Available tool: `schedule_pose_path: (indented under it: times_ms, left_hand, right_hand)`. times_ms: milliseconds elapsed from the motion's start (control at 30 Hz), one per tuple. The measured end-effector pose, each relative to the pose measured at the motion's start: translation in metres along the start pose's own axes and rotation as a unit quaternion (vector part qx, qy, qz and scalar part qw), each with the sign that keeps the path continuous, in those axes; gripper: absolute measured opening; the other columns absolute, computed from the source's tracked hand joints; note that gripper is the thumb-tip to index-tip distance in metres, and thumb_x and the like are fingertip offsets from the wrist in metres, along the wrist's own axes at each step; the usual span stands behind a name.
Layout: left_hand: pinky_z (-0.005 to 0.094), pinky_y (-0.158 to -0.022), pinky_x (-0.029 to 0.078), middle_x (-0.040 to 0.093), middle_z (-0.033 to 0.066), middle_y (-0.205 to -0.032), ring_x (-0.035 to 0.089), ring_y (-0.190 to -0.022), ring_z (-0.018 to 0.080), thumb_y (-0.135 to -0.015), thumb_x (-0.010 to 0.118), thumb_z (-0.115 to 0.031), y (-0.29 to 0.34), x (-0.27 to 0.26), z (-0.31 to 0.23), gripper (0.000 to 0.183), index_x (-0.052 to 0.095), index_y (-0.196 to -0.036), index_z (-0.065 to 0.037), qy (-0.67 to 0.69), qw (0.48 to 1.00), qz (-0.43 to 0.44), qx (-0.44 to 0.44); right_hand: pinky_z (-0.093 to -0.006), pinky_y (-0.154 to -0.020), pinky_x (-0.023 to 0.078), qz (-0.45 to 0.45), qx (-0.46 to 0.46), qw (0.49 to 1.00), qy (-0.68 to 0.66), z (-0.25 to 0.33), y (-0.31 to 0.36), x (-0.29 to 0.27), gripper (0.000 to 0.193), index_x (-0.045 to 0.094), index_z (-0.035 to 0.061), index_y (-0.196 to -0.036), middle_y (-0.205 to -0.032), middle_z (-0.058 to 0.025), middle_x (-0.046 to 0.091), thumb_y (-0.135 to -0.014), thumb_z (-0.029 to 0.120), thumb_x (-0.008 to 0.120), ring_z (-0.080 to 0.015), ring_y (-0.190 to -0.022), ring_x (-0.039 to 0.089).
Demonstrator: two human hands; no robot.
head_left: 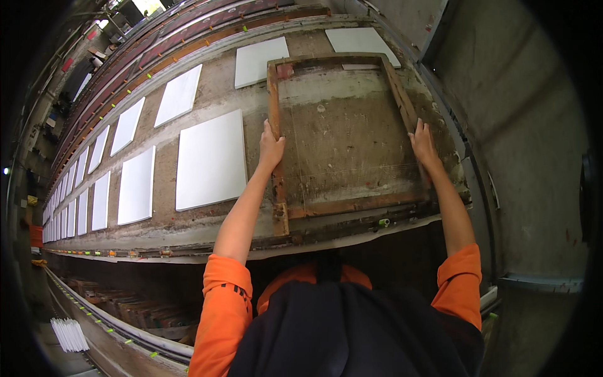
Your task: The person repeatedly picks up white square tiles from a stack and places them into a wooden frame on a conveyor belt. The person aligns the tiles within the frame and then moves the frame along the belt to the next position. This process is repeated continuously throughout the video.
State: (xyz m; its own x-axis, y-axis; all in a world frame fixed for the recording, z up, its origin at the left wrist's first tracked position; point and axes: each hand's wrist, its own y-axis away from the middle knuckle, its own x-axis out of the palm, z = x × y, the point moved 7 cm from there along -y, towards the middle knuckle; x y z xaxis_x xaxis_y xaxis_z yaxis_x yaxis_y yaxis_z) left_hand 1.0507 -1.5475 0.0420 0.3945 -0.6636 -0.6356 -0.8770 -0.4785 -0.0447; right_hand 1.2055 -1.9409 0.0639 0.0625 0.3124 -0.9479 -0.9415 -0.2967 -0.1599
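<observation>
A wooden screen frame point(358, 205) spans the right end of a long table, held between my two hands. My left hand point(271, 147) is closed around its left rail. On the right rail, my right hand point(423, 143) has its fingers wrapped over the wood. The brown, stained table top shows through the middle of the frame. A reddish patch point(285, 71) marks its far left corner. Just left of my left hand lies a large white rectangular sheet point(210, 160). Part of another white sheet point(361, 43) lies under the frame's far rail.
Two rows of white sheets run leftward along the table point(166, 182). Small green clips point(384, 222) sit along its near edge rail. A grey wall point(515, 144) stands close on the right. At lower left, a white bundle point(69, 334) rests near another railed table.
</observation>
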Motion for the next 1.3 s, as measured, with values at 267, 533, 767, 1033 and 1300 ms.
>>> schedule_pose_path:
  times_ms: [267, 533, 767, 1033, 1300]
  left_hand:
    - [0.0428, -0.089, 0.04, 0.041, 0.0285, -0.121, 0.047, -0.108, 0.0394, -0.079, 0.055, -0.005, 0.033, -0.012, 0.004, 0.073, 0.012, -0.139, 0.002, 0.014, 0.999, -0.026, -0.01]
    - [0.0442, -0.092, 0.038, 0.041, 0.029, -0.121, 0.046, -0.107, 0.0412, -0.08, 0.054, -0.006, 0.034, -0.011, 0.005, 0.073, 0.011, -0.138, 0.004, -0.031, 0.999, -0.039, 0.002]
    - [0.0467, -0.094, 0.035, 0.04, 0.0305, -0.12, 0.043, -0.108, 0.044, -0.079, 0.053, -0.006, 0.032, 0.001, 0.0, 0.074, 0.009, -0.137, 0.005, -0.044, 0.998, -0.033, -0.003]
    - [0.0443, -0.103, 0.026, 0.025, 0.0295, -0.135, 0.028, -0.125, 0.0394, -0.081, 0.055, -0.018, 0.045, 0.003, -0.026, 0.074, 0.013, -0.137, 0.008, -0.268, 0.959, -0.069, 0.059]
    - [0.0533, -0.107, 0.003, 0.008, 0.0266, -0.144, -0.001, -0.136, 0.0356, -0.081, 0.058, -0.036, 0.049, 0.001, -0.045, 0.083, 0.015, -0.137, 0.007, -0.306, 0.941, 0.028, 0.144]
  right_hand:
    - [-0.0414, -0.086, 0.044, -0.015, -0.029, 0.999, 0.027, 0.016, 0.007, -0.004, 0.054, 0.028, -0.011, -0.129, -0.116, -0.0287, 0.043, -0.087, 0.011, 0.053, -0.0397, -0.102, 0.049]
    - [-0.0415, -0.087, 0.044, 0.014, -0.051, 0.998, 0.044, 0.02, 0.008, -0.007, 0.055, 0.025, -0.0116, -0.13, -0.114, -0.027, 0.042, -0.088, 0.012, 0.052, -0.0387, -0.105, 0.047]
    - [-0.0411, -0.086, 0.044, 0.023, -0.046, 0.996, 0.068, 0.011, 0.007, -0.009, 0.057, 0.022, -0.0117, -0.131, -0.115, -0.0255, 0.04, -0.089, 0.014, 0.05, -0.0368, -0.103, 0.047]
    - [-0.0367, -0.087, 0.046, 0.0, -0.053, 0.985, 0.166, 0.023, 0.016, -0.007, 0.056, 0.021, -0.0126, -0.132, -0.115, -0.0233, 0.04, -0.091, 0.015, 0.047, -0.0337, -0.102, 0.047]
    - [-0.0415, -0.092, 0.041, -0.012, -0.01, 0.975, 0.22, 0.029, 0.013, -0.009, 0.063, 0.02, -0.0067, -0.135, -0.124, -0.0229, 0.037, -0.089, 0.021, 0.051, -0.0365, -0.111, 0.042]
